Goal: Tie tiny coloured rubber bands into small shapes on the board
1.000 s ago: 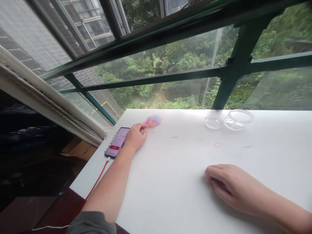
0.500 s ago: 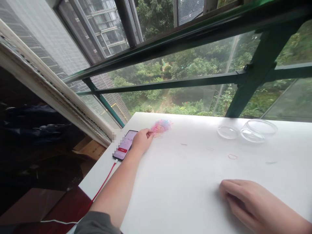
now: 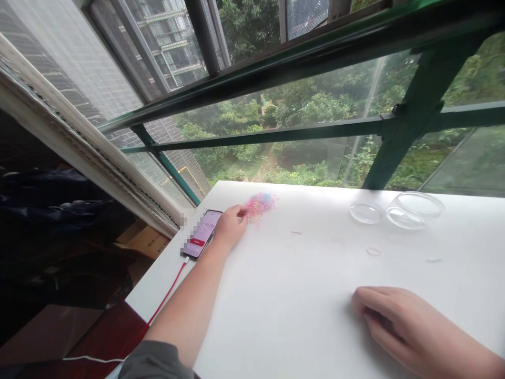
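Observation:
A heap of small coloured rubber bands (image 3: 261,204), pink, orange and blue, lies near the far edge of the white table (image 3: 276,305). At its left side, my left hand (image 3: 232,225) has its fingertips pinched together against the bands. What is between the fingertips is too small to make out. My right hand (image 3: 398,323) rests on the table at the lower right, its fingers curled in and nothing visible in them. Beyond it lie several single bands, among them a pink rubber band (image 3: 373,252) and a pale bluish band (image 3: 434,260).
Clear round dishes stand at the back right: a small dish (image 3: 366,213) and a dish (image 3: 406,218) with a larger clear ring (image 3: 420,204) leaning over it. Left of my forearm lies a phone (image 3: 203,234) with a red cable (image 3: 168,295). A green railing (image 3: 268,138) runs behind the table.
Almost nothing has moved. The view has shifted slightly; my left fingertips stay at the heap's left edge and my right hand keeps its curled pose.

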